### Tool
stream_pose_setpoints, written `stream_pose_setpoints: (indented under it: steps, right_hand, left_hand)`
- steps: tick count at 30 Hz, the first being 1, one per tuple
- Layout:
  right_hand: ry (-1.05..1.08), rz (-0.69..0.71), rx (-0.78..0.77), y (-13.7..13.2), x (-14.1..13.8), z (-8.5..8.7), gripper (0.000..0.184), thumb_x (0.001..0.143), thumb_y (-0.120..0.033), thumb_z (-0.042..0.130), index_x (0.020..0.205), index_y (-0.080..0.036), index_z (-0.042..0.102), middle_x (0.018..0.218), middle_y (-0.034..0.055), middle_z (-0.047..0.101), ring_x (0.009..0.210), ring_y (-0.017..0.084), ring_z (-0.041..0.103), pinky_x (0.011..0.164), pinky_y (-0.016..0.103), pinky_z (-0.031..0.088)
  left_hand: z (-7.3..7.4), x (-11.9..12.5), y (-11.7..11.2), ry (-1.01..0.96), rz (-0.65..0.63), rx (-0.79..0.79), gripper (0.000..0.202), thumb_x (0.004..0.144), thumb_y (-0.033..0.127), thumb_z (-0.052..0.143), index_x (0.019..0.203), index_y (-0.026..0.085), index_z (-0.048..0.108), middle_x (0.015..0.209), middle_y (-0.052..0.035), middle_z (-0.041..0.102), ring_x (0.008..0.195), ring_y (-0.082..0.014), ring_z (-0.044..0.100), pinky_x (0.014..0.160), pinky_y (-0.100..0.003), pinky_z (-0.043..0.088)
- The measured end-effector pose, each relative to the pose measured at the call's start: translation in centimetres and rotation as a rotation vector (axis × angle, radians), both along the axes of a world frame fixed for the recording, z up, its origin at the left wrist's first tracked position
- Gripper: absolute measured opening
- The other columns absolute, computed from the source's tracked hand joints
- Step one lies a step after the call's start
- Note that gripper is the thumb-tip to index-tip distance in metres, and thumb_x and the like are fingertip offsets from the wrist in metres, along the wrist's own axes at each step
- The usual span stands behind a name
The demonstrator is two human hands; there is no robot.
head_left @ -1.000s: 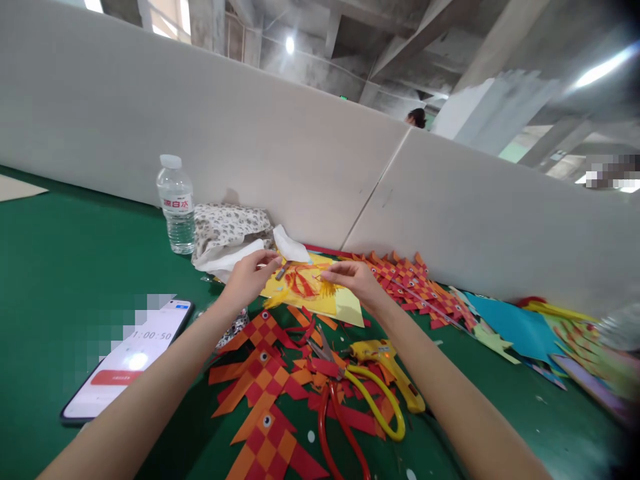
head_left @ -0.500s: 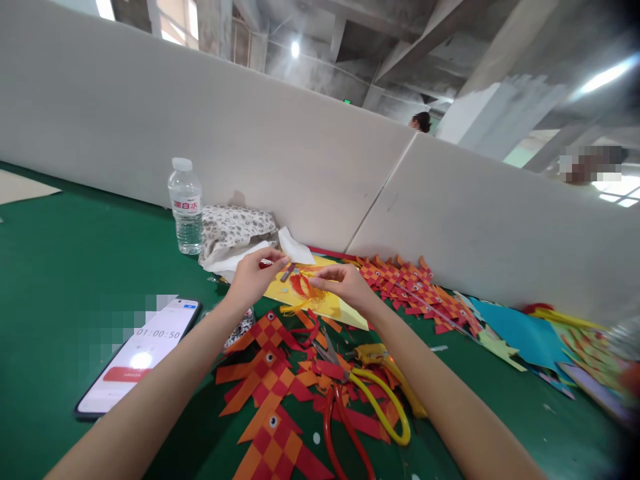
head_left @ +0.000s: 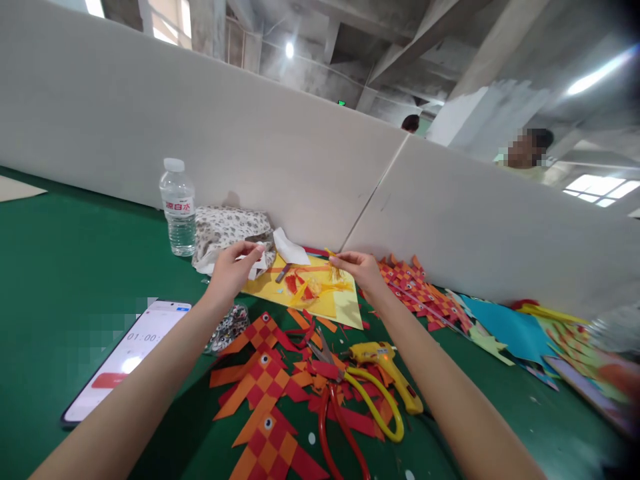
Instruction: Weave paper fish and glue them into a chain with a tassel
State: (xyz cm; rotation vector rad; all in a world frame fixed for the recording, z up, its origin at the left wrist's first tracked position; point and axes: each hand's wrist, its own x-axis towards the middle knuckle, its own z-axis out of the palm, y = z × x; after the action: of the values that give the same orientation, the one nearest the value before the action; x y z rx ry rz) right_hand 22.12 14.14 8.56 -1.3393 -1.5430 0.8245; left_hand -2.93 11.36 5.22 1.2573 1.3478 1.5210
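Observation:
My left hand (head_left: 231, 272) is pinched shut beside a crumpled white tissue (head_left: 293, 248); what its fingertips hold is too small to name. My right hand (head_left: 359, 270) pinches a thin yellow paper strip (head_left: 332, 257) just above a yellow sheet (head_left: 345, 305). Loose red, orange and yellow strips (head_left: 311, 288) lie tangled on that sheet between my hands. Nearer to me lie woven red-and-orange paper fish (head_left: 264, 381).
Scissors with red and yellow handles (head_left: 357, 417) and a yellow glue gun (head_left: 389, 368) lie on the green table (head_left: 75, 267). A phone (head_left: 125, 360), a water bottle (head_left: 177, 208), patterned cloth (head_left: 225, 227), more woven fish (head_left: 423, 288) and blue paper (head_left: 503, 321) surround them. A white partition (head_left: 300, 153) stands behind.
My hands have drawn apart, the left toward the tissue and the right up and rightward. The bundle of strips they held together now lies on the yellow sheet.

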Motion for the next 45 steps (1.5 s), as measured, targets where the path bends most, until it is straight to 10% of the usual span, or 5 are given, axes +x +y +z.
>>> stream_pose_setpoints:
  steps: [10,22,29,34,45]
  right_hand:
    - [0.032,-0.117,0.030,1.1,1.7,-1.3,0.040,0.056,-0.047,0.073,0.079,-0.015,0.068,0.080,0.0078,0.071,0.072,0.019,0.065,0.066,0.030,0.049]
    - [0.058,-0.033,0.027,3.5,-4.6,3.5,0.025,0.070,-0.036,0.065,0.087,-0.018,0.063,0.091,0.0067,0.069,0.075,0.015,0.065,0.063,0.025,0.053]
    - [-0.218,-0.110,-0.283,3.8,-0.9,-1.4,0.015,0.062,-0.027,0.069,0.063,-0.013,0.064,0.068,0.0109,0.069,0.054,0.017,0.063,0.042,0.025,0.048]
    - [-0.400,-0.007,-0.370,2.8,3.0,-1.8,0.018,0.060,-0.028,0.071,0.068,-0.012,0.070,0.071,0.0096,0.070,0.060,0.016,0.064,0.046,0.020,0.047]
    - [-0.631,0.022,-0.050,-1.4,5.6,-0.9,0.020,0.067,-0.026,0.068,0.084,-0.016,0.072,0.089,0.0091,0.072,0.084,0.022,0.066,0.077,0.031,0.049]
  left_hand:
    - [-0.2,1.3,-0.2,0.035,-0.108,-0.071,0.032,0.073,0.046,0.052,0.076,0.017,0.063,0.080,-0.0037,0.066,0.072,-0.0172,0.057,0.056,-0.023,0.039]
    - [-1.9,1.5,0.2,0.275,-0.204,0.039,0.031,0.066,0.036,0.061,0.091,0.018,0.063,0.084,-0.0033,0.061,0.064,-0.0138,0.055,0.058,-0.027,0.044]
    - [-1.0,0.9,0.0,0.269,-0.179,0.050,0.028,0.068,0.035,0.060,0.090,0.019,0.062,0.086,-0.0032,0.062,0.067,-0.0143,0.057,0.057,-0.025,0.043]
    - [-0.5,0.7,-0.2,0.240,-0.169,-0.006,0.026,0.067,0.035,0.061,0.086,0.018,0.061,0.087,-0.0034,0.062,0.067,-0.0149,0.057,0.054,-0.024,0.042]
    - [0.9,2.7,-1.9,0.133,-0.357,0.016,0.023,0.070,0.019,0.048,0.091,0.017,0.057,0.096,-0.0055,0.061,0.081,-0.0165,0.060,0.070,-0.029,0.046]
